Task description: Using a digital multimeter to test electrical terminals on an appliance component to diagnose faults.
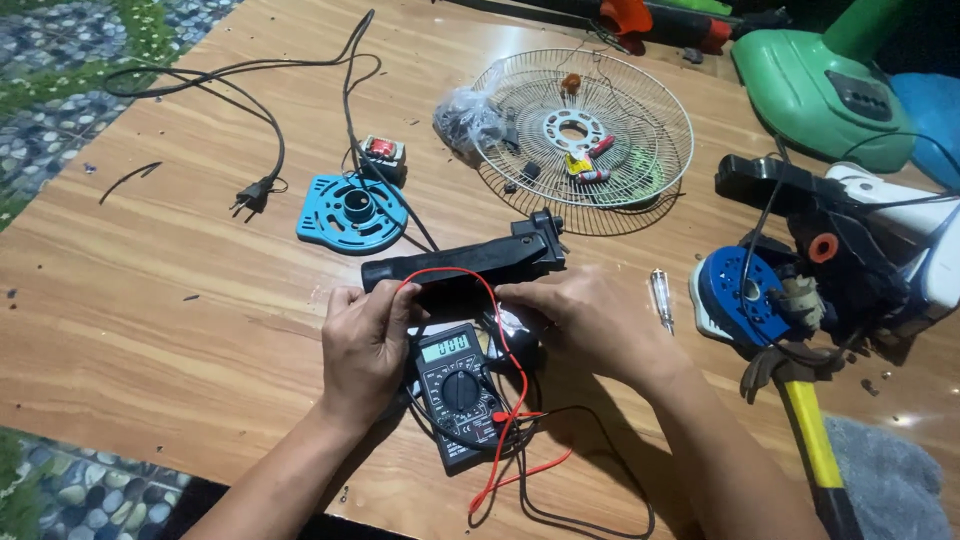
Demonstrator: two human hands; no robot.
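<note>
From the head camera, you look down at a worn wooden table [150, 300] with both bare hands close together near its front edge.

Your left hand [365, 345] is curled, fingertips pinching a thin red test lead [500, 340] where it loops over a long black plastic housing [460, 262]. That housing lies flat just beyond your knuckles, its squared end pointing right.

Your right hand [585, 318] is also curled, fingers bent down against the near edge of the housing. It seems to press something there, but what sits under the fingertips is hidden, so I cannot tell what it grips.

Between your wrists lies 1 small black digital multimeter [458, 392] with a lit grey screen, face up toward you, probably so you can read it while both hands are busy. Its red and black leads trail toward the table edge.

Farther back:
- 1 round blue plastic motor cover [352, 212], left of the housing.
- 1 black power cord with a 2-pin plug [255, 192], near the cover.
- 1 round white wire fan guard [585, 140], lying flat with small parts on it.
- 1 clear-handled screwdriver [662, 300], just right of your right hand.
- 1 yellow-handled hammer [810, 430], at the right edge.
- 1 green fan base [820, 90], in the far right corner.
</note>
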